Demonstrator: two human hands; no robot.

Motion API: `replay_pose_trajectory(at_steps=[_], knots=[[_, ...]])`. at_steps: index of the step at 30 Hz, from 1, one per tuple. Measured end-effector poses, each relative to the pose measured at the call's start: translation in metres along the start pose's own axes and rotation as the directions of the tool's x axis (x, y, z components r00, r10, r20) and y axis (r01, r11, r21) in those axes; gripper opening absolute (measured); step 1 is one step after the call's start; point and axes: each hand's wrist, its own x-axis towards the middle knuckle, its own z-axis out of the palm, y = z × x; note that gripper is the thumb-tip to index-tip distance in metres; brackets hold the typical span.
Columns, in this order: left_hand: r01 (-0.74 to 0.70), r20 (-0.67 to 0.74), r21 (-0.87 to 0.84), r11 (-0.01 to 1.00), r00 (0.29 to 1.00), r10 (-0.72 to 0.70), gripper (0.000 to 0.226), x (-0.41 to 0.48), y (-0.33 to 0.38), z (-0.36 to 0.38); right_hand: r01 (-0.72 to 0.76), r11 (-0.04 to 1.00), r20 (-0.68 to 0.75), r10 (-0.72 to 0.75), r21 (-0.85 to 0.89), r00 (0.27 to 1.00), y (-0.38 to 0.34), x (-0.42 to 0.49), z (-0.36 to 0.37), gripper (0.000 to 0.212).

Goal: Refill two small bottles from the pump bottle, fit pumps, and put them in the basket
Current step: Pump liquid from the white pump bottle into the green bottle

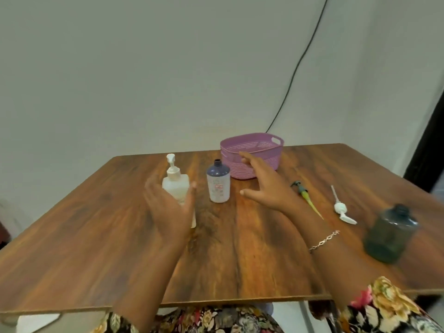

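A white pump bottle [175, 185] stands at the left of the wooden table [228, 248]. My left hand [170, 207] is open just in front of it, fingers spread, holding nothing. To its right stands a small bottle [218, 181] with a dark blue top, a white label and no cap. My right hand [263, 186] hovers open to the right of that bottle, in front of the purple basket [252, 156]. A dark green small bottle [390, 233] without a cap stands at the right. A green pump [305, 197] and a white pump [341, 207] lie loose on the table between them.
The basket sits at the table's far edge near the grey wall. A black cable [298, 68] hangs down the wall behind it. A dark vertical edge [430, 140] shows at the far right. The table's front edge lies close to my body.
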Motion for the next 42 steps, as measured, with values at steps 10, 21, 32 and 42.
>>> replay_pose_trajectory(at_steps=[10, 21, 32, 42], knots=[[-0.231, 0.33, -0.203, 0.951, 0.899, 0.289, 0.072, -0.084, 0.069, 0.084, -0.043, 0.989, -0.227, 0.01, -0.141, 0.974, 0.051, -0.07, -0.055, 0.071], [-0.088, 0.72, -0.395, 0.915, 0.588, 0.368, 0.067, -0.163, 0.13, 0.154, -0.163, 0.986, -0.678, 0.103, -0.026, 0.728, 0.123, -0.178, -0.095, 0.063], [0.122, 0.851, -0.437, 0.891, 0.378, 0.366, 0.076, -0.202, 0.144, 0.198, -0.426, 0.86, -0.522, 0.509, 0.28, 0.684, 0.175, -0.202, -0.068, 0.093], [0.256, 0.804, -0.555, 0.792, 0.41, 0.431, 0.046, -0.176, 0.14, 0.179, -0.426, 0.841, -0.526, 0.541, 0.334, 0.656, 0.154, -0.176, -0.057, 0.084]])
